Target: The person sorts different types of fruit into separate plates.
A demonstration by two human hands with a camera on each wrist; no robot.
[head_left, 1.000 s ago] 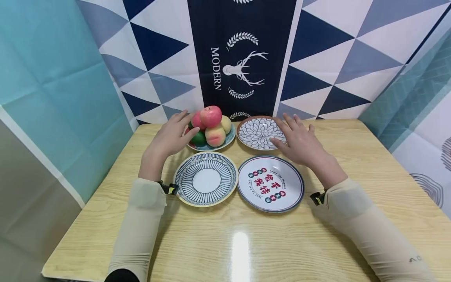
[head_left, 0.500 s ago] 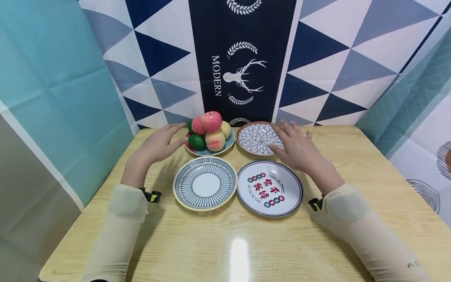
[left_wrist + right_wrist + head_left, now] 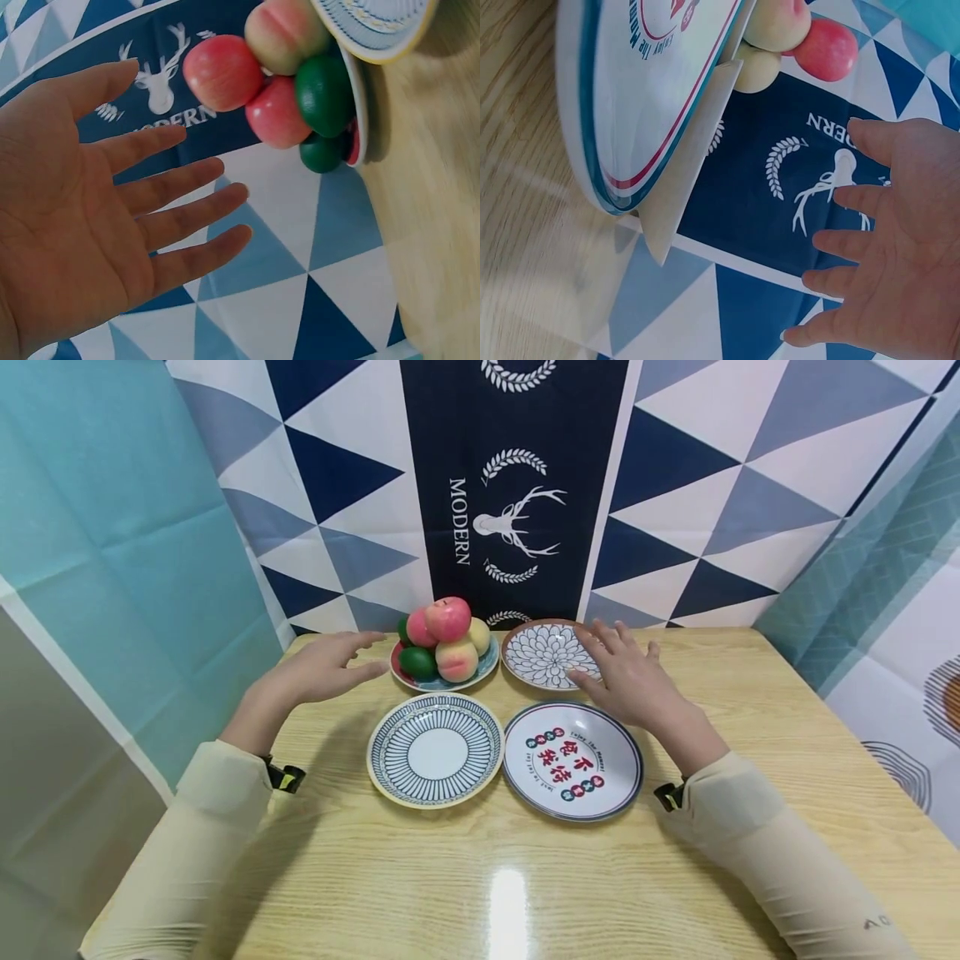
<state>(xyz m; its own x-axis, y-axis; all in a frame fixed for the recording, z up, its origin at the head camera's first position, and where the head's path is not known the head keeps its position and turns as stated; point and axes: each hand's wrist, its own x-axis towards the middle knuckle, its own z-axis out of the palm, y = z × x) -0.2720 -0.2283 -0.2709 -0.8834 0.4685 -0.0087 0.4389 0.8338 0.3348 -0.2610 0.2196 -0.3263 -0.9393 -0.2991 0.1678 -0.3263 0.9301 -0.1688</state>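
Observation:
My left hand is held in the air left of the fruit plate, its fingers extended and apart. Nothing lies in its palm in the left wrist view. That plate bears a heap of fruit: a red apple on top, a peach below it, a dark green fruit and others. Over the right side of the flower-patterned plate hovers my right hand, fingers spread, holding nothing. Its fingers hide part of that plate's rim.
In front stand a blue-striped plate with a yellow rim and a white plate with red characters, their rims very close. All rest on a wooden table. A patterned cloth hangs behind.
My left hand has drawn away from the fruit to the left and slightly nearer. The right hand stays almost where it was. The head view has tilted up slightly.

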